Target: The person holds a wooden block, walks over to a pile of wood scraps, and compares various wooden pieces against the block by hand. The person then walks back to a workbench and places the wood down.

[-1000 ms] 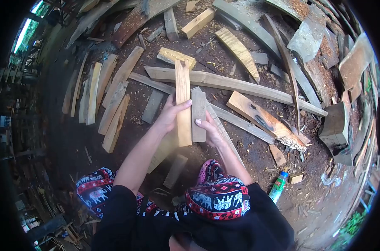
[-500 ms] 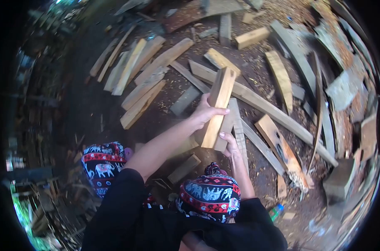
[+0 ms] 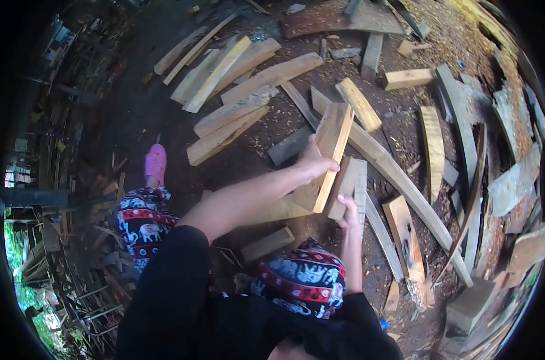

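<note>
Dirt floor below: left hand closed around pale block, long axis pointing away, slightly right; right hand, partly curled, grips grey block just to its right.

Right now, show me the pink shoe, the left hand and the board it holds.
Pink shoe [image 3: 156, 159]: head view, on its upper.
Left hand [image 3: 310, 165]: head view, middle of its back.
Held board [image 3: 330, 131]: head view, upper part of its broad face.

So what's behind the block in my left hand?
A long beam runs behind the upper end of the block in your left hand; the stretch it covers can't be seen.
</note>
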`<state>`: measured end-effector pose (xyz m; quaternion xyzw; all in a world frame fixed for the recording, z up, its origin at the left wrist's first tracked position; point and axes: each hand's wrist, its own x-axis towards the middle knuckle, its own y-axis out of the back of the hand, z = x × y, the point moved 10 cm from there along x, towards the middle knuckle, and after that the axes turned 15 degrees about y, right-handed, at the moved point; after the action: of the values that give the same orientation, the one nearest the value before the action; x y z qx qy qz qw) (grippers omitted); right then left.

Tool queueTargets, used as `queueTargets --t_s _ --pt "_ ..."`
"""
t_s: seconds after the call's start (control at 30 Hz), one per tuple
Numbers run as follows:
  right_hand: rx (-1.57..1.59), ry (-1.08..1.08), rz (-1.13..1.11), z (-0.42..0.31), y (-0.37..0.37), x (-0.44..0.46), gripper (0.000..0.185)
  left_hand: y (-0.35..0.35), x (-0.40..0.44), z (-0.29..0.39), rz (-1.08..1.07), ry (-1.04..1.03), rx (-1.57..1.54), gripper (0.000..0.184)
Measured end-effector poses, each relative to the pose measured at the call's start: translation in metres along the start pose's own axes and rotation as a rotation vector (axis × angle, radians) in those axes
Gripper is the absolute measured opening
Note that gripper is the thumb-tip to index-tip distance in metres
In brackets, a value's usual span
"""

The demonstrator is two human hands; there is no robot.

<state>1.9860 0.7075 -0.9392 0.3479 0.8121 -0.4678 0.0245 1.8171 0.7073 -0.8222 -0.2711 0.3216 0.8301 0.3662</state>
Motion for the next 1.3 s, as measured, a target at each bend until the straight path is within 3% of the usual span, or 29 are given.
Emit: queueTargets --t_s 0.07,0.13,0.2,0.3,0.4,0.47,0.53,0.6,0.67,0.73,0.83,0.87,1.03,1.17,1.3 --pt "-0.213 0.12 0.029 -0.024 0.008 -0.005 0.073 0.02 0.001 -0.005 0.039 -0.071 0.023 0.107" --pt "-0.243 0.204 -0.02 -0.052 -0.032 -0.017 0.072 0.041 0.01 -0.018 0.186 -0.175 0.301 0.109" --pt "-0.298 0.22 -0.015 -0.063 -0.051 -0.025 0.072 0.051 0.019 -0.038 0.133 -0.171 0.368 0.11" --pt "-0.395 0.219 0.055 -0.068 -0.074 -0.024 0.074 0.059 0.04 -0.043 -0.251 -0.49 0.756 0.095" --pt "-0.428 0.163 0.039 -0.062 -0.088 0.0 0.075 0.15 0.039 -0.019 -0.513 -0.372 1.184 0.08" --pt "-0.459 0.15 -0.015 -0.067 -0.14 0.02 0.076 0.238 0.091 -0.016 -0.431 -0.27 1.168 0.07" --pt "-0.474 0.084 -0.088 -0.064 -0.215 0.046 0.081 0.345 0.125 0.026 -0.26 -0.361 1.004 0.066" --pt "-0.464 0.039 -0.146 -0.049 -0.247 0.079 0.083 0.468 0.158 0.049 0.152 -0.55 0.764 0.062" --pt "-0.424 0.019 -0.179 -0.03 -0.307 0.112 0.079 0.578 0.196 0.036 0.338 -0.331 0.835 0.065" --pt "-0.444 0.029 -0.148 -0.011 -0.35 0.143 0.081 0.68 0.248 0.001 0.452 -0.128 0.671 0.06" --pt "-0.512 0.011 -0.132 0.029 -0.408 0.185 0.083 0.785 0.319 -0.035 0.612 -0.026 0.581 0.069" --pt "-0.459 -0.085 -0.165 0.049 -0.418 0.195 0.083 0.807 0.334 -0.035 0.632 0.041 0.576 0.079" --pt "-0.394 -0.029 0.024 0.11 -0.478 0.228 0.088 0.862 0.402 -0.008 0.818 -0.007 0.672 0.098" --pt "-0.362 0.003 0.125 0.134 -0.493 0.244 0.087 0.864 0.44 0.02 0.761 -0.086 0.765 0.108" --pt "-0.389 0.13 0.13 0.137 -0.499 0.265 0.087 0.869 0.467 0.024 0.694 -0.125 0.83 0.102"
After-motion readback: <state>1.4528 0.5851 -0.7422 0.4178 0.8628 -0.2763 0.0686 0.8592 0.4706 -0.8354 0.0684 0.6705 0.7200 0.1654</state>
